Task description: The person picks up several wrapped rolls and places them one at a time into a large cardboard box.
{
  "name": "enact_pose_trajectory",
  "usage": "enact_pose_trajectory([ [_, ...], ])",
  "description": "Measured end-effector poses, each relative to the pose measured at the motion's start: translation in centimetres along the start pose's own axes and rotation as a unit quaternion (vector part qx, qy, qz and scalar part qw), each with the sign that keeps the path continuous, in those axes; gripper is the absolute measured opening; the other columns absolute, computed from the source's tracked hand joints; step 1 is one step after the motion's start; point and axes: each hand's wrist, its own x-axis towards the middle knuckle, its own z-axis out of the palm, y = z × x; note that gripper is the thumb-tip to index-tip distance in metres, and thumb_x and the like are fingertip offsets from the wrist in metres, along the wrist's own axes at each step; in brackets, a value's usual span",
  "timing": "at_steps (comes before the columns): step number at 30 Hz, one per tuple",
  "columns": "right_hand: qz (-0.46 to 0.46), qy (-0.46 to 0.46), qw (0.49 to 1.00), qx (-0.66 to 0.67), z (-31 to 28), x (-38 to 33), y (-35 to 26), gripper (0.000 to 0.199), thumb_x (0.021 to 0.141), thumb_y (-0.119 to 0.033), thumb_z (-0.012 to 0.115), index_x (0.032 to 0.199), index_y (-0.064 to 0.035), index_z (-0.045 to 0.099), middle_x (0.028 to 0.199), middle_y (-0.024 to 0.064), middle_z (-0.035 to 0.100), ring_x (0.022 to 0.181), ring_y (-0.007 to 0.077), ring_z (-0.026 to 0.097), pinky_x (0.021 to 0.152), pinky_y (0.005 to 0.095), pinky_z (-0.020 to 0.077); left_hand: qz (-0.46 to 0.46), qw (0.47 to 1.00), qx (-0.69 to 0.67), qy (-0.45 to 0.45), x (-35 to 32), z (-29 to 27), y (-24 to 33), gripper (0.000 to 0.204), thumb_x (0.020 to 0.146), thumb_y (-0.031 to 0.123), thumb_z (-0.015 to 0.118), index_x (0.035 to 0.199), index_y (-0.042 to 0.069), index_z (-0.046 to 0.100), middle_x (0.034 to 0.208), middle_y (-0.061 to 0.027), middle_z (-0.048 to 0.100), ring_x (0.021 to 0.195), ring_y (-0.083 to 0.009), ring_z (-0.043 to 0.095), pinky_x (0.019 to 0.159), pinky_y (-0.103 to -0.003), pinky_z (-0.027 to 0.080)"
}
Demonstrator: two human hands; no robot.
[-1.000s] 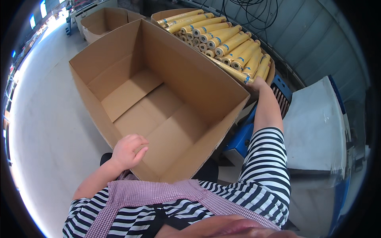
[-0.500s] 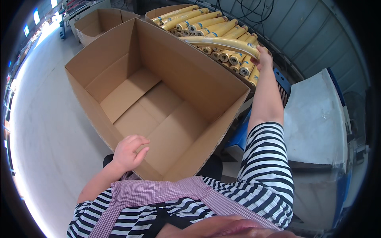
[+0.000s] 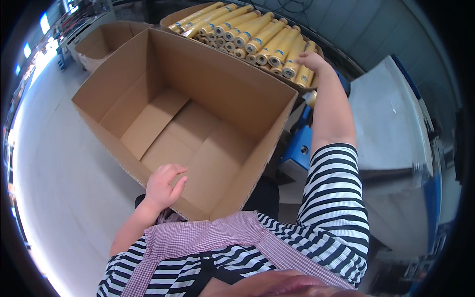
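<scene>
left hand [image 3: 163, 187] open on the cardboard box [image 3: 148, 64] rim — right hand [image 3: 312, 61] grips a yellow roll [image 3: 292, 62].

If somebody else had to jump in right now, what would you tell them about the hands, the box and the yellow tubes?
Left hand: open, resting on the near rim of the big open brown cardboard box.
Right hand: stretched out onto the stack of yellow cardboard tubes behind the box; whether its grip has closed on one cannot be told.
Done: the box stands open, with nothing inside.
Left: every tube is in the stack; none is in the box.
</scene>
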Motion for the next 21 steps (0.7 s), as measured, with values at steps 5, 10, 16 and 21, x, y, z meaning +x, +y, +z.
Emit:
enact_pose_trajectory([
  [5, 0.169, -0.111, 0.944, -0.260, -0.9, -12.3, 3.6, 0.069, 0.070, -0.018, 0.089, 0.134, -0.0083, 0.064, 0.122, 0.0146, 0.070, 0.115, 0.0287, 0.065, 0.098, 0.0402, 0.0507, 0.017, 0.999, -0.033, -0.012, 0.2, 0.1, 0.4, 0.021, 0.084, 0.012, 0.071, 0.103, 0.003, 0.069, 0.098, -0.0135, 0.069, 0.090, -0.0318, 0.066, 0.080, -0.039, 0.053],
  [10, 0.045, 0.050, 0.974, -0.218, 1.7, -17.2, 6.3, 0.066, 0.062, -0.008, 0.084, 0.123, -0.0090, 0.061, 0.111, 0.0162, 0.071, 0.108, 0.0339, 0.067, 0.095, 0.0401, 0.0505, 0.056, 0.998, -0.028, 0.008, -0.3, 0.2, 0.1, 0.020, 0.085, 0.013, 0.070, 0.103, 0.004, 0.069, 0.099, -0.0126, 0.069, 0.090, -0.0304, 0.066, 0.079, -0.038, 0.053],
  [16, -0.196, 0.239, 0.926, -0.217, 0.6, -20.9, -10.1, 0.060, 0.070, -0.013, 0.082, 0.126, -0.0096, 0.060, 0.102, 0.0171, 0.072, 0.098, 0.0272, 0.071, 0.084, 0.0361, 0.0551, 0.032, 0.993, -0.107, -0.049, 0.1, -0.8, -0.3, 0.024, 0.089, 0.017, 0.071, 0.109, 0.005, 0.069, 0.104, -0.0098, 0.070, 0.093, -0.0252, 0.067, 0.083, -0.035, 0.054],
  [21, -0.447, 0.253, 0.841, 0.169, -3.7, -28.5, -22.0, 0.051, 0.084, -0.014, 0.079, 0.129, -0.0014, 0.059, 0.107, 0.0084, 0.070, 0.098, 0.0172, 0.066, 0.088, 0.0320, 0.0538, -0.095, 0.906, -0.413, -0.026, 4.7, -0.1, -2.9, 0.042, 0.099, 0.023, 0.065, 0.136, 0.006, 0.055, 0.124, -0.0050, 0.063, 0.112, -0.0157, 0.060, 0.099, -0.034, 0.048],
])
